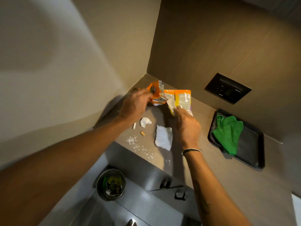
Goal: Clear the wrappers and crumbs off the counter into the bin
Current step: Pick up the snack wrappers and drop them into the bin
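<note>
Orange-and-clear crinkled plastic wrappers point(177, 97), two of them, sit in the back corner of your grey desk point(187, 160), hemmed by both walls. Your left hand point(135, 105) pinches one in its grip; your right hand point(187, 126) pinches the other. Nearer you: two white crumpled papers point(163, 137), white crumbs point(138, 145) along the front edge. Right, one black tray point(250, 150) holds one green cloth point(228, 132).

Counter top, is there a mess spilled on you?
Yes. White powdery crumbs lie scattered along the grey counter edge, beside a crumpled white paper napkin and a small brown stub.
</note>
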